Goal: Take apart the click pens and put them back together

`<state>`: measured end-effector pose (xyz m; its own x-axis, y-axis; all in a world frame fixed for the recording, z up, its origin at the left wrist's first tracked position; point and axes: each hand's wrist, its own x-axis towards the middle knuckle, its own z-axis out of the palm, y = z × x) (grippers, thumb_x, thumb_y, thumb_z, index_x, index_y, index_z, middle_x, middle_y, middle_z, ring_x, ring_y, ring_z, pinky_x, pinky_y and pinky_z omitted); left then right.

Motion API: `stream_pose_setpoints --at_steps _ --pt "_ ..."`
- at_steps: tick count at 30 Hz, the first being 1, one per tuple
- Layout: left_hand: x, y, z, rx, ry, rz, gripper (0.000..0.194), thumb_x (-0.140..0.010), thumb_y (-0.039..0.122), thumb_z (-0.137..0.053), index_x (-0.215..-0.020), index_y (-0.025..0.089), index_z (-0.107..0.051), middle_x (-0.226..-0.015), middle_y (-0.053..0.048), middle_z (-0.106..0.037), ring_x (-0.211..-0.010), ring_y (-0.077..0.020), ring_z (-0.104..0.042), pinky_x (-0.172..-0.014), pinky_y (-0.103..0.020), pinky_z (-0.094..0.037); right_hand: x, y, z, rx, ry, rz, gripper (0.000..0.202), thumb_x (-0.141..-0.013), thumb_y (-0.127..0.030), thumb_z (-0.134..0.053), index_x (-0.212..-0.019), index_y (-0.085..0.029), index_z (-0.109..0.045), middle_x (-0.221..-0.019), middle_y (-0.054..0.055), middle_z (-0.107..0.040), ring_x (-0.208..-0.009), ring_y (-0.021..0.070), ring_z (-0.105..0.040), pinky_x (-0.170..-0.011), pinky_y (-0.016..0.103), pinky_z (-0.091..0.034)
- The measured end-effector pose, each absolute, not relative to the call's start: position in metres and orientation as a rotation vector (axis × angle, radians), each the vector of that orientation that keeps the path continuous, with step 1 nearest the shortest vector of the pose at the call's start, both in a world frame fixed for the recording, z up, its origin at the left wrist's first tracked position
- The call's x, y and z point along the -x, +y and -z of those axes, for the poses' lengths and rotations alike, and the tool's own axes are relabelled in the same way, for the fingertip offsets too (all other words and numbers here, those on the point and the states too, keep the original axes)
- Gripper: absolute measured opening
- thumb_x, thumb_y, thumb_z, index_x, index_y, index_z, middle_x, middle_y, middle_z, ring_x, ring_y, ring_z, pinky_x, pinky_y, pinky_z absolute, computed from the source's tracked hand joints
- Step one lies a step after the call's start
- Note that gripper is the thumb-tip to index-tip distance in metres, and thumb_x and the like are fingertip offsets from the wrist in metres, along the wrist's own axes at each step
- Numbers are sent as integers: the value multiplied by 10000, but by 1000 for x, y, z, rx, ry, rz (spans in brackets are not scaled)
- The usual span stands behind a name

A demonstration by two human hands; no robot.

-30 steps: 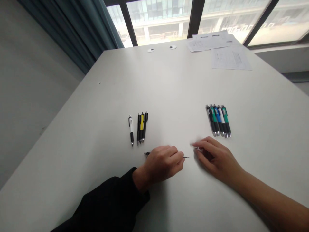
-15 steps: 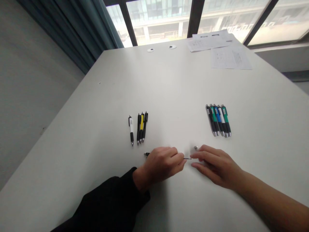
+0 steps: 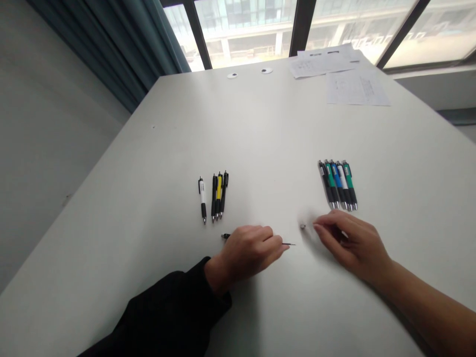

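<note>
My left hand [image 3: 253, 250] is wrapped round a black pen [image 3: 225, 236], most of it hidden in the fist, with its clicker end showing at the left. From the other side of the fist a thin refill [image 3: 289, 244] sticks out, bare to its point. Beside the refill, a small silver pen tip [image 3: 302, 226] lies on the table. My right hand [image 3: 351, 243] is just right of that tip, thumb and forefinger pinched together. Whatever they hold, if anything, is too small to make out.
Left of centre lie a white pen [image 3: 202, 199] and a small group of black and yellow pens [image 3: 218, 196]. A row of several coloured pens [image 3: 337, 184] lies at the right. Papers [image 3: 357, 88] and two oval stickers [image 3: 267, 71] are near the window on the white table [image 3: 260, 129].
My right hand has moved right and away from the refill's point, and its fingers have closed into a pinch. My left hand has stayed in place with the pen.
</note>
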<state>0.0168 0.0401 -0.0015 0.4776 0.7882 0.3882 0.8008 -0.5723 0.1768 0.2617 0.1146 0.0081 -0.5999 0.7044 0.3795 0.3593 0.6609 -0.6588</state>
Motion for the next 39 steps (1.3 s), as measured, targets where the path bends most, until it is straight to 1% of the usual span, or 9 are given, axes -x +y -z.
stream_pose_setpoints --at_steps 3,5,19,24,26,29,32,35,39 --pt "-17 40 1 2680 -1438 670 318 -992 330 -563 -702 200 -580 -640 25 -547 -560 -136 -488 -524 -307 -307 -261 119 -5 907 -2273 -631 58 -946 -155 -614 -943 -172 -669 -757 29 -632 -640 141 -587 -606 265 -448" --pt "-17 40 1 2677 -1441 664 321 -994 325 -559 -699 198 -578 -640 25 -547 -560 -134 -491 -525 -304 -312 -259 120 -3 921 -2307 -629 77 -953 -164 -606 -953 -170 -683 -768 33 -650 -665 149 -608 -635 271 -464" --pt "-17 40 1 2680 -1439 655 326 -993 331 -554 -696 201 -582 -639 25 -545 -558 -136 -489 -523 -306 -322 -258 121 1 967 -2394 -605 136 -968 -200 -576 -979 -177 -709 -809 43 -684 -691 166 -650 -659 286 -496" --pt "-17 40 2 2679 -1436 675 310 -988 326 -565 -705 200 -589 -641 25 -547 -560 -135 -487 -529 -305 -321 -260 119 -2 947 -2356 -613 116 -961 -176 -590 -981 -170 -705 -790 39 -669 -687 161 -634 -655 281 -493" --pt "-17 40 1 2675 -1429 681 309 -986 323 -570 -703 200 -583 -640 27 -544 -557 -135 -483 -528 -306 -319 -261 118 -5 900 -2309 -634 113 -956 -149 -596 -1005 -168 -696 -770 30 -650 -656 145 -611 -626 266 -478" --pt "-18 40 0 2665 -1403 681 324 -986 329 -572 -688 203 -561 -631 28 -532 -552 -136 -478 -521 -314 -314 -260 113 -9 682 -2328 -727 150 -943 -125 -620 -1078 -163 -676 -743 12 -620 -590 119 -558 -556 245 -437" --pt "-19 40 0 2660 -1382 692 328 -978 329 -583 -677 208 -541 -619 31 -517 -548 -139 -476 -519 -324 -316 -256 108 -10 491 -2435 -743 165 -939 -169 -653 -1102 -154 -670 -737 15 -628 -612 133 -575 -583 259 -446" --pt "-20 39 0 2662 -1364 703 329 -971 323 -594 -670 208 -528 -612 32 -508 -544 -139 -475 -520 -329 -315 -251 104 -9 443 -2509 -717 121 -969 -172 -605 -1061 -155 -682 -729 22 -635 -619 141 -581 -590 269 -439" --pt "-19 40 1 2677 -1346 709 334 -986 345 -585 -685 203 -551 -622 30 -527 -553 -137 -486 -522 -321 -317 -254 107 -13 455 -2524 -754 148 -979 -151 -542 -1028 -166 -681 -706 19 -608 -597 142 -551 -565 273 -410"
